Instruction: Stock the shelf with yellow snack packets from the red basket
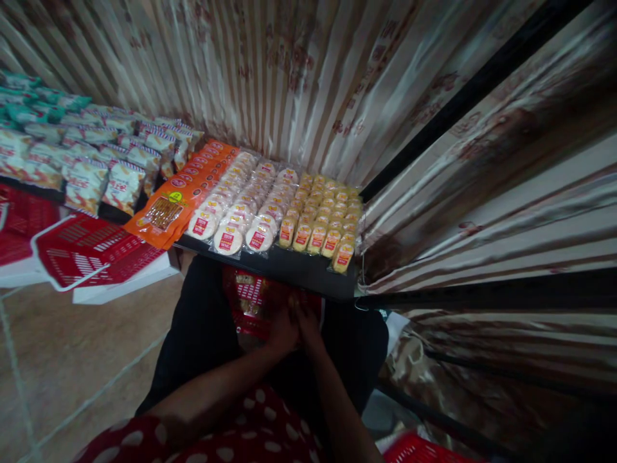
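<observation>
My left hand (pixel 283 329) and my right hand (pixel 308 323) are close together between my knees, just below the front edge of the black shelf (pixel 289 269). Both hands look closed, with their fingertips meeting at a small yellowish spot in deep shadow. What they hold there is too dark to make out. Behind and left of them is a red basket (pixel 260 302) with clear-wrapped contents, partly under the shelf. Above my hands on the shelf stand rows of small yellow wrapped cakes (pixel 318 235) and round white wrapped crackers (pixel 229 238).
Further left on the shelf lie orange snack bags (pixel 178 196), white snack packets (pixel 123 183) and green packets (pixel 33 103). Another red basket (pixel 91 247) with a white handle sits below at left. Striped curtain (pixel 270 71) and black poles (pixel 448 109) close off the back and right.
</observation>
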Demonstrator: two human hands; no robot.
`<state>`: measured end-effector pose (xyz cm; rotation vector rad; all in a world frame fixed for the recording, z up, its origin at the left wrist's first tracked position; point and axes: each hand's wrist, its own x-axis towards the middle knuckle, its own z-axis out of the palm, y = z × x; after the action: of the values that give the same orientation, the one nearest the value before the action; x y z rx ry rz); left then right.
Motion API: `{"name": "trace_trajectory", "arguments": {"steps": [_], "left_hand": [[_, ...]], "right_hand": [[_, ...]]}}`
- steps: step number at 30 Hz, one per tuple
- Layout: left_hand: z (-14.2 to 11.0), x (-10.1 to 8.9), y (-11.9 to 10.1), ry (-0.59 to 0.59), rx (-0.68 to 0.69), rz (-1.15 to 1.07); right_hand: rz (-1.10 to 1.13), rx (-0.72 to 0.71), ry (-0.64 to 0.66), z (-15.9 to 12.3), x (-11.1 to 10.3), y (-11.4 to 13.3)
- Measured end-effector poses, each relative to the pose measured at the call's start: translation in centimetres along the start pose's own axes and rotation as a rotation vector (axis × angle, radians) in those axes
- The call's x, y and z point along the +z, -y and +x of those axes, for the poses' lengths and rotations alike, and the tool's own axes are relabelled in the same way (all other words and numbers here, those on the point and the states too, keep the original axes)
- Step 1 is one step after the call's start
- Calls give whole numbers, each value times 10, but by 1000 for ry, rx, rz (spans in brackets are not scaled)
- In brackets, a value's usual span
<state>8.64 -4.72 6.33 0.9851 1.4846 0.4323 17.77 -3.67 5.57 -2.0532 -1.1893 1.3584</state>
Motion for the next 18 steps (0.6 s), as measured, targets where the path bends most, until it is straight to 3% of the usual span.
{"name": "trace_trajectory", "arguments": {"steps": [7, 12, 18], "left_hand": [[-23, 3, -4, -60, 44, -87], [-36, -4, 2, -95, 84, -152], [-33, -9, 5, -114, 80, -236]], "right_hand": [[46, -1, -35, -23, -22, 0], [32, -73, -19, -30, -19, -4], [65, -87, -10, -32, -15, -4]]}}
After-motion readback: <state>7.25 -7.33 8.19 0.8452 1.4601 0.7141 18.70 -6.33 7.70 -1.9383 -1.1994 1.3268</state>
